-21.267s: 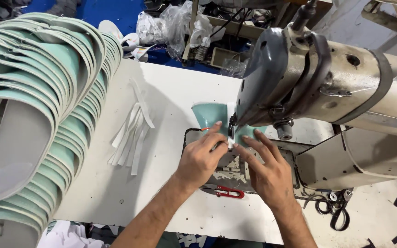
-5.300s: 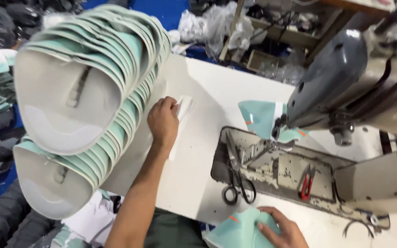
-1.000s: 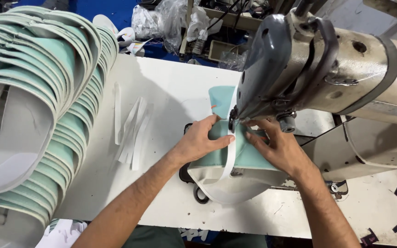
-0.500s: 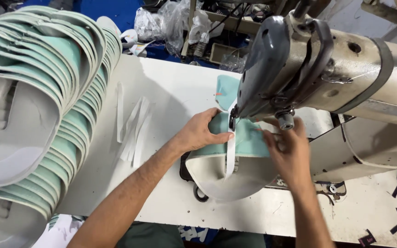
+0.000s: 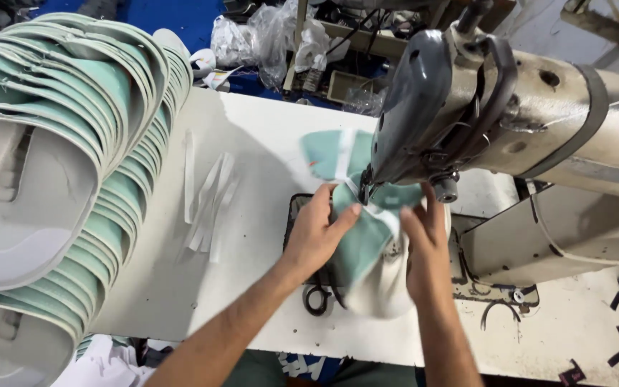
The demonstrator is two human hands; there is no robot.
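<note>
Both hands, left hand (image 5: 317,233) and right hand (image 5: 424,244), pinch the green-and-white panel (image 5: 367,247) under the sewing machine head (image 5: 413,107); beyond the grip, stitched fabric emerges, the nearer portion unsewn.

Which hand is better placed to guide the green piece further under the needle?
Probably the left hand: its fingers lie on the green cap piece right beside the needle; the right hand holds its far edge.

The mint-green cap piece (image 5: 367,236) lay bunched between both grips, its pale grey-white brim (image 5: 388,287) hanging toward the worktop's near edge below them. A white tape strip (image 5: 343,154) ran along its middle, and the far end fanned out flat beyond the grips, past the needle.
</note>
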